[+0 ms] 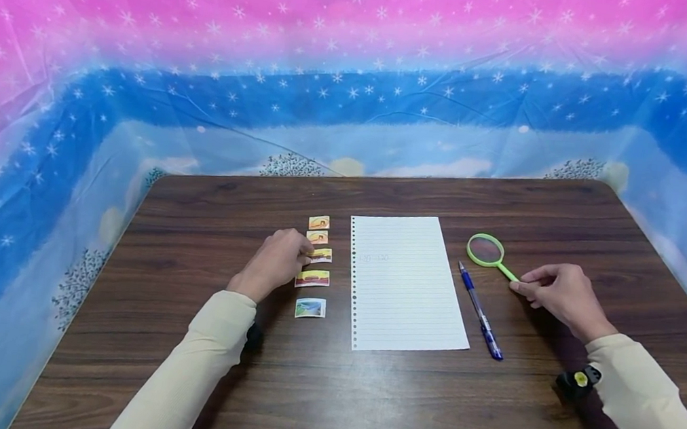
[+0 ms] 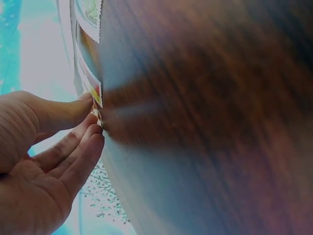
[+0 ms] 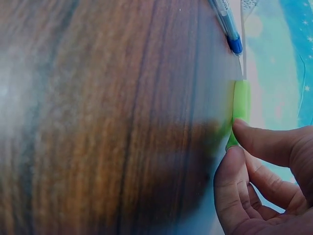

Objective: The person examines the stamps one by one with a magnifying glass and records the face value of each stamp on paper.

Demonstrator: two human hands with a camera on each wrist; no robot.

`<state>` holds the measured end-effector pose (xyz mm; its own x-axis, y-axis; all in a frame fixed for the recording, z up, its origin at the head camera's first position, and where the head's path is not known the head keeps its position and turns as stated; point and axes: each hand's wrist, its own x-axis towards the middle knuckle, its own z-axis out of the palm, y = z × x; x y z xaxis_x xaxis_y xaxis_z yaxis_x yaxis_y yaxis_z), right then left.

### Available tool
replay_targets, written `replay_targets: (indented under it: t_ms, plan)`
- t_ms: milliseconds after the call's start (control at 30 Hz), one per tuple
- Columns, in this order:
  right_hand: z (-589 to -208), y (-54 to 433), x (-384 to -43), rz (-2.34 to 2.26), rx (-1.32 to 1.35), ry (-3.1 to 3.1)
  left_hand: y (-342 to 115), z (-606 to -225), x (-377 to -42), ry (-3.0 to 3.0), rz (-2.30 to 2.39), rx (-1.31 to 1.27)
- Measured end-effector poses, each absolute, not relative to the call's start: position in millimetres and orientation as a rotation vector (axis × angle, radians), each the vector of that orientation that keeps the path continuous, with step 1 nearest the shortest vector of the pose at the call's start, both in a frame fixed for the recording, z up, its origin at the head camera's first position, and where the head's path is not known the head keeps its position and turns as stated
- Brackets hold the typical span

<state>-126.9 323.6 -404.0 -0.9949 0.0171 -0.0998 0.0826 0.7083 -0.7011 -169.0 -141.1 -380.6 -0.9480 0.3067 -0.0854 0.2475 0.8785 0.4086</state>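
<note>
My left hand (image 1: pixel 274 263) has its thumb and fingertips at the left edge of a yellow-and-red postage stamp (image 1: pixel 322 255), third from the far end of a column of stamps. Up close in the left wrist view, the thumb and fingers (image 2: pixel 88 152) pinch at the stamp, hiding part of it. Two orange stamps lie beyond it; a larger yellow-and-red stamp (image 1: pixel 312 278) and a blue-green landscape stamp (image 1: pixel 310 308) lie nearer. My right hand (image 1: pixel 566 299) pinches the handle end of a green magnifying glass (image 1: pixel 508 272) between thumb and index finger; its round lens points away to the left.
A lined sheet of loose-leaf paper (image 1: pixel 407 288) with faint handwriting lies between the stamps and the magnifying glass. Right beside it is a blue pen (image 1: pixel 482 313), tip pointing away. The dark wooden table (image 1: pixel 363 407) ends at a patterned cloth backdrop.
</note>
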Motion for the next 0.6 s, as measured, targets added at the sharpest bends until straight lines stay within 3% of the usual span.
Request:
replay_targets:
  t_ms: [600]
  plan:
    - [-393, 316, -124, -1.192, 0.023, 2.884, -146, -380, -167, 2.946, 0.630, 0.451]
